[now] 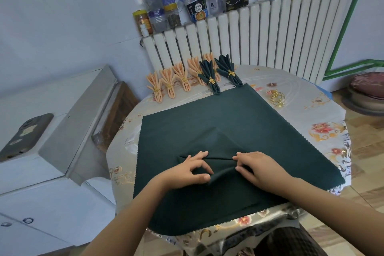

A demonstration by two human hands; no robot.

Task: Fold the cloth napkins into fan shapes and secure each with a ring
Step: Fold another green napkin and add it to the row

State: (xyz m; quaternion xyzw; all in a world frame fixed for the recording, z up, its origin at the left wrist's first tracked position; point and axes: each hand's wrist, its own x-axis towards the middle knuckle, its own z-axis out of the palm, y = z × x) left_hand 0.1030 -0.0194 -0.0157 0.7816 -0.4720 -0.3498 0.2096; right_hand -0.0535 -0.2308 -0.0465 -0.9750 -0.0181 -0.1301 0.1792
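A large dark green napkin (218, 122) lies spread flat on the round table (324, 131). Near its middle, my left hand (191, 170) and my right hand (257, 167) each pinch a raised pleat of the cloth, thumbs and fingers gathering a ridge between them. At the table's far edge stand several peach fan-folded napkins (168, 81) and two dark green ones (209, 78), each bound with a gold ring. Loose gold rings (277, 97) lie on the table at the far right of the spread napkin.
A white radiator (259, 33) stands behind the table, with jars, bottles and boxes on its top. A white cabinet (41, 172) stands to the left. A cushioned stool (367, 91) sits at the far right on the wood floor.
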